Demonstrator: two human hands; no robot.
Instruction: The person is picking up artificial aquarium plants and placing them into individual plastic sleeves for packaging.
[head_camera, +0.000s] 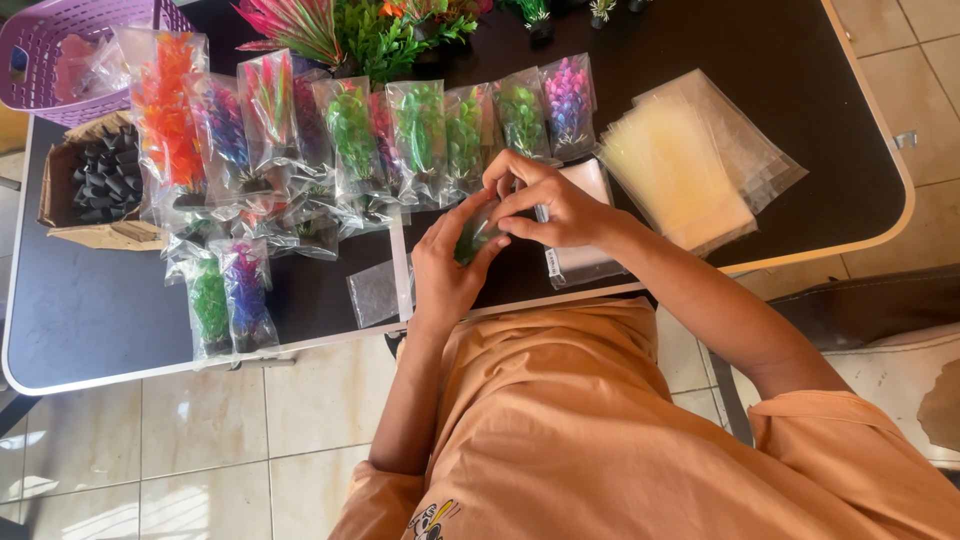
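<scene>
My left hand (443, 268) and my right hand (548, 203) meet over the near edge of a dark table (90, 310). Between them they hold a small green artificial plant (476, 236), mostly hidden by the fingers; a clear bag may be around it, I cannot tell. Beside my left hand lies an empty small clear bag (374, 293). Under my right hand rests a flat clear bag (580, 262) with a white strip.
A row of bagged plastic plants (420, 135) in green, purple, orange and pink spans the table's middle. A stack of clear bags (690, 165) lies right. A cardboard box of black bases (100, 185) and a purple basket (60, 50) stand left. Loose plants (370, 30) sit at the back.
</scene>
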